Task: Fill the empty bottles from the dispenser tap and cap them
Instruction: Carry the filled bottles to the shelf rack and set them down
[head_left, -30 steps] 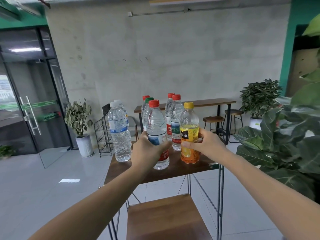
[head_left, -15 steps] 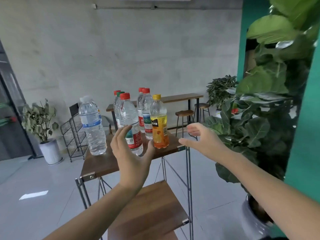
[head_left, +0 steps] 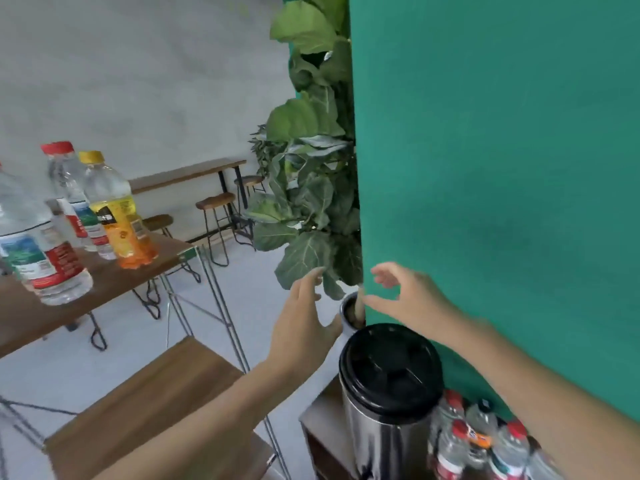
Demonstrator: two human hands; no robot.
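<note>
A steel dispenser [head_left: 388,434] with a black lid [head_left: 390,368] stands at the lower middle on a low dark stand [head_left: 320,427]. Several capped bottles [head_left: 481,441] crowd the stand to its right. My left hand [head_left: 304,320] hovers just left of and above the lid, fingers spread, holding nothing. My right hand [head_left: 408,299] hangs above the lid with loosely bent fingers, also empty. On the wooden table [head_left: 114,275] at the left stand a yellow-capped orange bottle [head_left: 119,216], a red-capped clear bottle [head_left: 74,202] and a big clear bottle [head_left: 38,251].
A green wall [head_left: 502,168] fills the right side. A large-leaved plant [head_left: 311,202] in a pot [head_left: 349,311] stands behind the dispenser. A lower wooden shelf [head_left: 149,400] sits under the table on thin metal legs. Stools and a bar table [head_left: 194,174] stand far back.
Both hands let go of the bottles on the table and swung right, empty. My view turned right and down, bringing the dispenser and the bottles beside it into sight.
</note>
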